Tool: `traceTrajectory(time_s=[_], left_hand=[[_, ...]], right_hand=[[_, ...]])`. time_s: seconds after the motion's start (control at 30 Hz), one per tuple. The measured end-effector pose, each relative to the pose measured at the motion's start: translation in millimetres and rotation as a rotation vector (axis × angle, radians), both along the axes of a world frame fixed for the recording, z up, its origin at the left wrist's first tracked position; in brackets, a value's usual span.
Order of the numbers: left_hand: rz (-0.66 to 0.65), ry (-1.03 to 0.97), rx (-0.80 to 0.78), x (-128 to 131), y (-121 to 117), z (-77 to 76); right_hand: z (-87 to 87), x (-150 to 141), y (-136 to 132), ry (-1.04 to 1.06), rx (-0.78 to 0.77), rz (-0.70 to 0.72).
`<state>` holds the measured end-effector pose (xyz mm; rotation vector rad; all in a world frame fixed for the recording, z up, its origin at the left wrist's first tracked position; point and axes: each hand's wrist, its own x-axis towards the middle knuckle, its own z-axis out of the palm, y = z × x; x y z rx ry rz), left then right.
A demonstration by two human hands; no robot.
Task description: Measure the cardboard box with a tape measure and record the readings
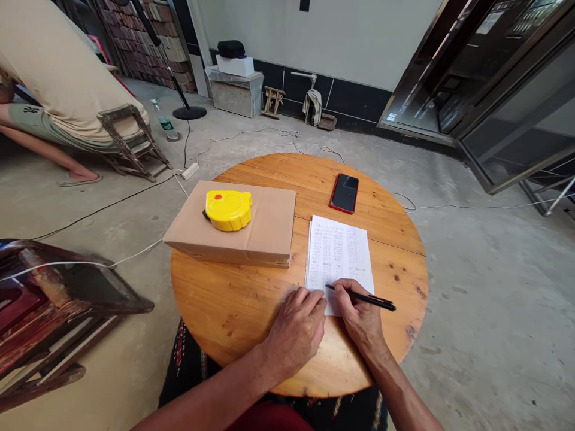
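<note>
My right hand [359,314] pinches a black pen [366,298], its tip resting on the lower part of a white sheet of paper [339,251] filled with handwritten rows. My left hand [299,326] lies flat beside it, fingers stretched onto the sheet's lower left corner. Both rest on a round wooden table [251,311]. A flat cardboard box [265,230] lies on the table's left side with a yellow tape measure [228,209] on top. A black phone in a red case [344,193] lies beyond the paper.
Another person [54,78] in a beige shirt bends over a wooden stool [132,140] at the far left. A dark wooden chair [54,305] stands at my left. Cables and a power strip [190,171] cross the concrete floor. Glass doors [507,90] stand at the right.
</note>
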<state>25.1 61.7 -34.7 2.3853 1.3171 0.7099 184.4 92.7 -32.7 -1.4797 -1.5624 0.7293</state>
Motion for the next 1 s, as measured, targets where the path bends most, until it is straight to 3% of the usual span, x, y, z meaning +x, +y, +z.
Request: traceTrajectory(time_s=[1.0], left_hand=[[0.006, -0.010, 0.009, -0.5, 0.2, 1.8]], right_hand=[[-5.4, 2.6, -1.5, -0.013, -0.021, 0.036]])
